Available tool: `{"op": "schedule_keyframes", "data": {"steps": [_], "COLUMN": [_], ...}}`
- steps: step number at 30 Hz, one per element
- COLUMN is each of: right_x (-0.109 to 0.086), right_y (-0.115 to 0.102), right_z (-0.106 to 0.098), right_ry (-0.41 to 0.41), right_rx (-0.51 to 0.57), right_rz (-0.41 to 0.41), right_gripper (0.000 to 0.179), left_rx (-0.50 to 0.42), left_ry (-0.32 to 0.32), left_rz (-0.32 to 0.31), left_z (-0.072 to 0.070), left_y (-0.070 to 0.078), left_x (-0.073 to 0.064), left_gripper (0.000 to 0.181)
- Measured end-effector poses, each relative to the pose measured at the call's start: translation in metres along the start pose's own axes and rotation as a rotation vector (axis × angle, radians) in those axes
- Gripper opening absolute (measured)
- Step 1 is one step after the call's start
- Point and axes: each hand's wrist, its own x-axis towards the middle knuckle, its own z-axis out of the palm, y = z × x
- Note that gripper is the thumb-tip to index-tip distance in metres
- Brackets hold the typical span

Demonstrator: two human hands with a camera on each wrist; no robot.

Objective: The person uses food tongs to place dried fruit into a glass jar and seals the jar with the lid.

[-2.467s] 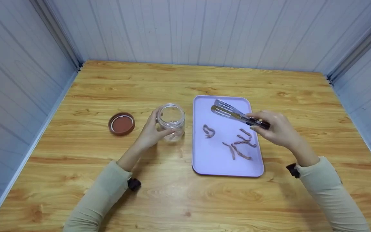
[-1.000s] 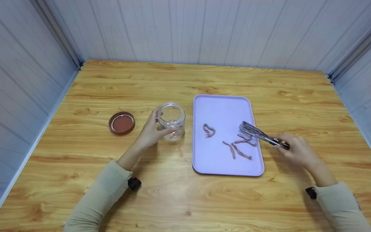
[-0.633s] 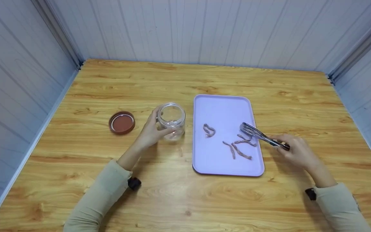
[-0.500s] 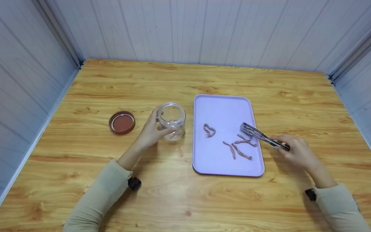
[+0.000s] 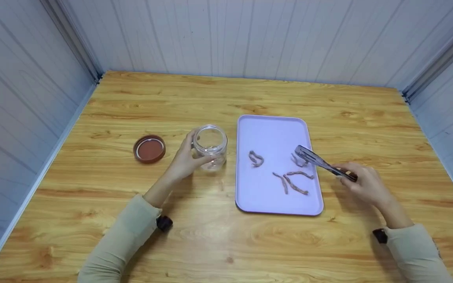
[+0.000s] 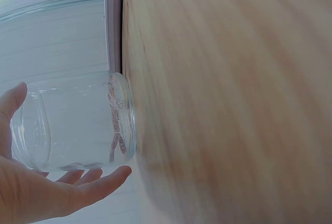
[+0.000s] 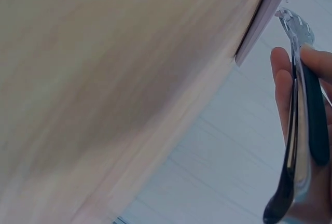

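My left hand (image 5: 187, 159) holds a clear jar (image 5: 212, 151) around its side. The jar stands lidless on the table, and the left wrist view shows a few brown strips (image 6: 115, 125) at its bottom. My right hand (image 5: 362, 182) grips metal serving tongs (image 5: 321, 160) by the dark handles. The tongs' slotted ends are close together over the right part of a lilac tray (image 5: 271, 133), with thin brown strips (image 5: 298, 161) at them. A looped strip (image 5: 255, 158) lies at the tray's left, and several more strips (image 5: 295, 185) lie toward its lower right.
A red-brown lid (image 5: 149, 149) lies inside up on the wooden table (image 5: 195, 243), left of the jar. Pale panel walls (image 5: 226, 39) enclose the table at the back and both sides. The tray's raised rim runs close to the jar's right side.
The tongs went down and right onto the strips from over the tray's upper part, their ends closing together. Since then they have risen slightly, and the strips there have shifted. The left hand stays put.
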Motion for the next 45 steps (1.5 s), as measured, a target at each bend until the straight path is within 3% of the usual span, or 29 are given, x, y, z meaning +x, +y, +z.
{"op": "schedule_keyframes", "data": {"steps": [14,23,32,45], "right_x": [0.008,0.017,0.031,0.055], "right_y": [-0.004,-0.008,-0.019,-0.038], "right_z": [-0.004,-0.009,-0.017,-0.027], "right_ry": [0.0,0.022,-0.008,0.013], "right_rx": [0.001,-0.031,0.005,-0.027], "right_rz": [0.006,-0.039,-0.056,-0.179], "right_gripper": [0.037,0.033,0.031,0.031], "left_rx": [0.007,-0.005,-0.007,0.014], "left_ry": [0.017,0.006,0.007,0.013], "left_rz": [0.001,0.001,-0.004,-0.01], "left_z": [0.0,-0.001,0.0,0.0], "left_y": [0.0,0.002,0.001,-0.001], "left_x": [0.001,0.001,0.001,0.0], "left_gripper": [0.088,0.088,0.087,0.09]}}
